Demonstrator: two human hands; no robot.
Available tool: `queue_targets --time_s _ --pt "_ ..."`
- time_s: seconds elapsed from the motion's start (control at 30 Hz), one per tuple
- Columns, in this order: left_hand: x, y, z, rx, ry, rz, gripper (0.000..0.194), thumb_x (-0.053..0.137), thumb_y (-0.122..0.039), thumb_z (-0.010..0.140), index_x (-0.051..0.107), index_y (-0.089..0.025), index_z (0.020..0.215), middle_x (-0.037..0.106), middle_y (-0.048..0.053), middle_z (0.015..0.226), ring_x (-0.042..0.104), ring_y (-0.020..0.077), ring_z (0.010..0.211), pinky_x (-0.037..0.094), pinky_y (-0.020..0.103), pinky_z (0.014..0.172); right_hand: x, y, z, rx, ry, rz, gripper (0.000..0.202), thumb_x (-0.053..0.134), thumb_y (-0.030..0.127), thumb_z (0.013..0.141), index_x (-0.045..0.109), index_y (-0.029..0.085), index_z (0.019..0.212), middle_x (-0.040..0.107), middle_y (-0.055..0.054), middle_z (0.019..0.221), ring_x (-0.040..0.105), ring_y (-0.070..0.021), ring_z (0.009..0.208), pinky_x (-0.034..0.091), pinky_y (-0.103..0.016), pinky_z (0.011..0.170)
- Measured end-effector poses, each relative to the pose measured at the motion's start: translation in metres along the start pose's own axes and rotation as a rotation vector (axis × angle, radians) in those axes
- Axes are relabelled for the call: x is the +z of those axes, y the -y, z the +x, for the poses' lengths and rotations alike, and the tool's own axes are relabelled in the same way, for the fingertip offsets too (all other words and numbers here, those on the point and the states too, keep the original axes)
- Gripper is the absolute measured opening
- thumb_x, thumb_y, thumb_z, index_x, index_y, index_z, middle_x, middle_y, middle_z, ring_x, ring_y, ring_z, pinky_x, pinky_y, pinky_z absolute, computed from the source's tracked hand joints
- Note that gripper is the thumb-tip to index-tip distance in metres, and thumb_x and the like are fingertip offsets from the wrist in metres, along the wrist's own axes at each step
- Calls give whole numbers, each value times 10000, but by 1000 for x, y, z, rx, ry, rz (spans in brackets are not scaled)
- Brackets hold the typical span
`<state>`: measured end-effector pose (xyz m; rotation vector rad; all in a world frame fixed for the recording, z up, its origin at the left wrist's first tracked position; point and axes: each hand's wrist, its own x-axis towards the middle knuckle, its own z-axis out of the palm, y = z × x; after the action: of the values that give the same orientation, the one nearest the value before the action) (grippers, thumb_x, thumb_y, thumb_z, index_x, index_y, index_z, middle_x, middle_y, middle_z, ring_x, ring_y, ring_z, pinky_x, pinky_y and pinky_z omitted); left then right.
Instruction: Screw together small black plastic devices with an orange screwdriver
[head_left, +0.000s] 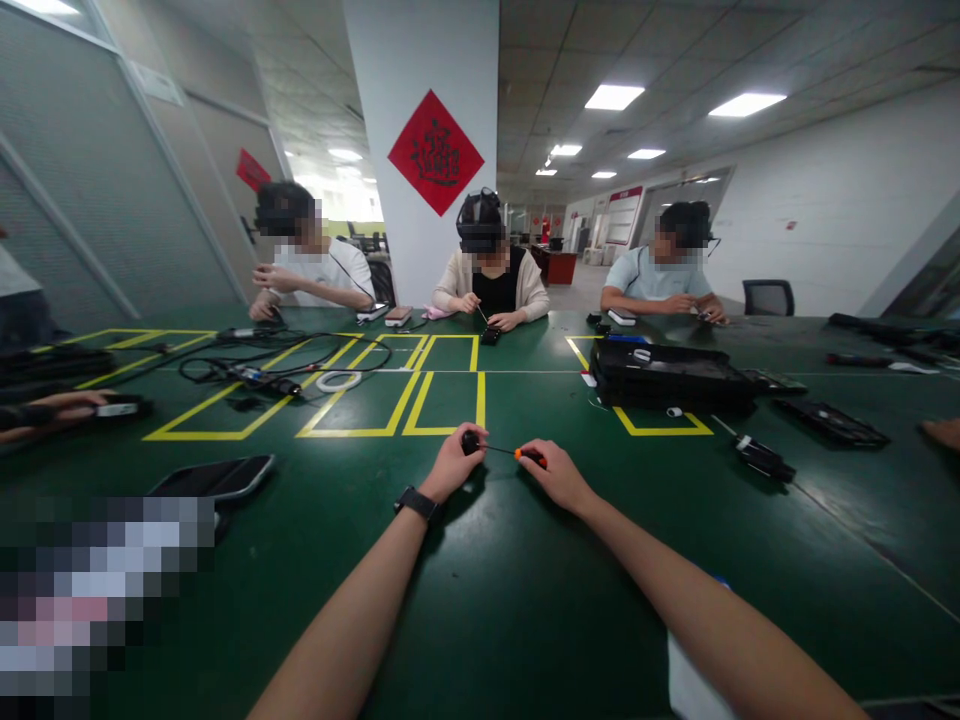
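My left hand (455, 462), with a dark watch (417, 503) on its wrist, is closed around a small black rounded object (470, 441) whose kind I cannot make out. My right hand (559, 474) grips the orange and black handle of a screwdriver (531, 457). The thin shaft points left and its tip meets the black object, or ends right beside it. Both hands are just above the green table (495, 600), in front of the yellow tape outlines.
A black case (667, 375) stands ahead to the right, near a black device (761, 458) and a flat black part (832, 422). Cables (259, 378) and a white tape ring (338, 381) lie ahead left. A phone (217, 478) is left. Several people sit around the table.
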<state>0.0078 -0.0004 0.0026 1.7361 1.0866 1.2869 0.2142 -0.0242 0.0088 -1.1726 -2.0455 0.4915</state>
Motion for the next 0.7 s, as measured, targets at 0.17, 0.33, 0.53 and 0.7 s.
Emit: queue_targets --time_s 0.17,0.33,0.53,0.7 --pt "0 2 0 -1 7 -22 258 512 -118 653 535 -172 904 562 -4 771 531 111 716 411 253 722 0 0 0 9 -5 13 190 494 297 823 602 195 943 603 -42 907 520 -168 856 396 -301 773" --pt "-1 2 -1 7 3 -34 255 508 -115 658 534 -169 906 564 -1 771 531 111 717 410 249 720 -2 0 -1 13 -8 19 185 499 290 820 600 196 942 605 -39 908 523 -165 852 398 -298 771" --pt "0 5 0 -3 -5 -15 257 515 -109 647 539 -167 896 568 -6 768 538 111 725 412 253 732 0 -1 -1 11 -8 25 189 506 287 814 600 188 944 602 -40 914 520 -165 861 393 -298 784" --pt "0 7 1 19 12 11 251 517 -104 649 534 -168 891 562 -9 765 535 111 725 410 253 731 0 -1 0 13 -13 5 200 524 292 802 599 184 952 599 -41 915 509 -166 859 388 -295 785"
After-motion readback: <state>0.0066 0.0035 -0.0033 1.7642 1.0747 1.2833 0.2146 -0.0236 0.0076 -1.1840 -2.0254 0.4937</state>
